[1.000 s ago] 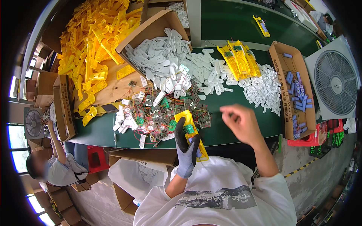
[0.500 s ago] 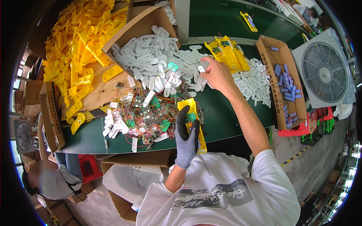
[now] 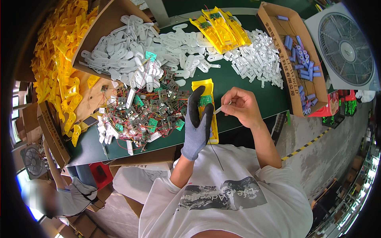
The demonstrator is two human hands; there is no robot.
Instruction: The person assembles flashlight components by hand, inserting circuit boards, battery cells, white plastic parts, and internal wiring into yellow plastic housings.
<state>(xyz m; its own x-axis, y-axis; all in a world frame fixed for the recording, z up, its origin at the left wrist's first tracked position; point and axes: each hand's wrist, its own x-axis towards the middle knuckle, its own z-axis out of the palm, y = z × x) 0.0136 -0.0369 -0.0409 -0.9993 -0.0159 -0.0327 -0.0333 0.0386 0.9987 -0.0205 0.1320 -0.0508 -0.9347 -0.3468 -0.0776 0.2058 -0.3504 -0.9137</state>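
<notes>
1. Keep your gloved left hand [image 3: 196, 129] wrapped firmly round the yellow casing [image 3: 214, 126] near the bench edge, without pressing its green circuit board [image 3: 205, 100].
2. Hold the small white piece [image 3: 222, 108] lightly, pinched by your right hand [image 3: 245, 107] just beside the casing.
3. Half a second ago, that hand was farther off, at the white covers [image 3: 193, 62].

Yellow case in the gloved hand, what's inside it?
A green circuit board shows inside the yellow case. The gloved left hand covers part of the case, so anything beneath the hand can't be seen.
</notes>
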